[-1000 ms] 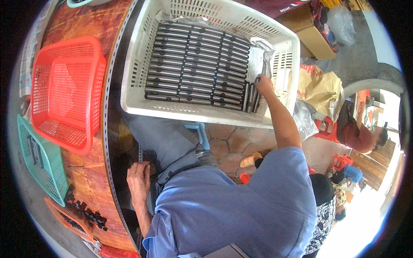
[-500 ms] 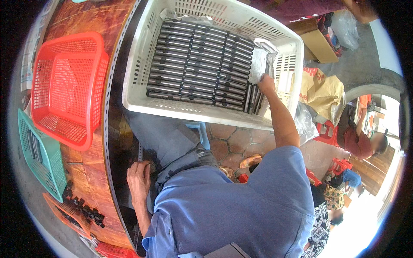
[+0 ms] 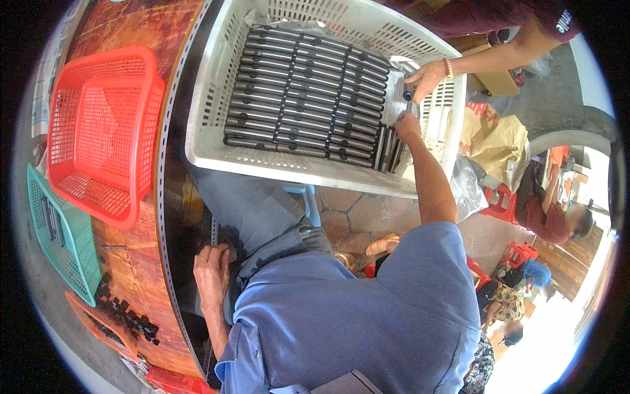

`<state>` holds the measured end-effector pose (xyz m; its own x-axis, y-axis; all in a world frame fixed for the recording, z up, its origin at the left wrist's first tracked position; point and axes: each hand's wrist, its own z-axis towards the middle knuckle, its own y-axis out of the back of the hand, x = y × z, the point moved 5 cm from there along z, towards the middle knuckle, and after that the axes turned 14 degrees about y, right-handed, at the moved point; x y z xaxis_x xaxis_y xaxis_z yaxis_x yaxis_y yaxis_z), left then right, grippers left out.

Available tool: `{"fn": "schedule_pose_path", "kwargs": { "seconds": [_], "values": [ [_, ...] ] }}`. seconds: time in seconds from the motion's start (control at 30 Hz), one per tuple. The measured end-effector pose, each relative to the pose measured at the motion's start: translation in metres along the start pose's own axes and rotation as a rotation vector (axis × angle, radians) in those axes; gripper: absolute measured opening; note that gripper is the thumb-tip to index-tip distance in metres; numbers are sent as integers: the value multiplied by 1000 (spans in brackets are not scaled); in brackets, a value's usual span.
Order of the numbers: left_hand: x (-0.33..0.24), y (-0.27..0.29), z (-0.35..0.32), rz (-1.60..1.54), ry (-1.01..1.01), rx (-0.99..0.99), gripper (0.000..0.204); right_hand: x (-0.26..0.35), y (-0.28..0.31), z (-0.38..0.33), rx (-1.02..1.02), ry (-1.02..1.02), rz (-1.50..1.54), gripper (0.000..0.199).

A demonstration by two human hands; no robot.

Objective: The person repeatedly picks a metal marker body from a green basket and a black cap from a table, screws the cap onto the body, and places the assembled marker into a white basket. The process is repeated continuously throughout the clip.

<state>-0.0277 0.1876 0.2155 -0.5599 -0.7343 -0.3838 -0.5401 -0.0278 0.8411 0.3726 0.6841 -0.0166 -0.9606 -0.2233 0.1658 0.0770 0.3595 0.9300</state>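
Observation:
A large white perforated crate (image 3: 295, 172) holds rows of dark metal tubes (image 3: 305, 98) with black fittings. Reaching into its right side, my right hand (image 3: 407, 126) is closed by the ends of a few short tubes (image 3: 386, 150) set crosswise to the rows. Whatever its fingers grip is hidden. Another person's hand (image 3: 428, 80), with a beaded bracelet, comes in from the upper right, holding a dark tube (image 3: 408, 93) just above my fingers. My left hand (image 3: 211, 272) rests low beside my thigh near the table edge, its fingers loosely extended and their tips partly hidden.
On the wood-patterned table (image 3: 141, 276) at left stand a red basket (image 3: 147, 131) and a teal basket (image 3: 79, 262) with tubes; small black parts (image 3: 134, 322) lie nearby. An orange basket (image 3: 98, 328) is lower. Paper bags (image 3: 495, 141) sit right of the crate.
Another person's arm has come in from the upper right, bringing a dark tube into the crate beside my right hand. Both my hands stay almost where they were.

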Motion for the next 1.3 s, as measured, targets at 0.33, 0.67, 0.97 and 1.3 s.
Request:
{"fn": "schedule_pose_path", "kwargs": {
  "seconds": [0.33,0.67,0.97,1.3],
  "values": [
    [0,1,-1,8,7,-4,10,13,14,-1,156,-56,49,25],
    [-4,1,-2,27,-1,-8,9,11,14,-4,-12,-46,-27,27],
    [-8,-2,-3,14,-33,-26,10,1,-13,-28,607,288,-36,22],
    [-1,-4,-5,-2,17,-16,9,-2,-27,-60,469,-18,232,27]
  ]
}}
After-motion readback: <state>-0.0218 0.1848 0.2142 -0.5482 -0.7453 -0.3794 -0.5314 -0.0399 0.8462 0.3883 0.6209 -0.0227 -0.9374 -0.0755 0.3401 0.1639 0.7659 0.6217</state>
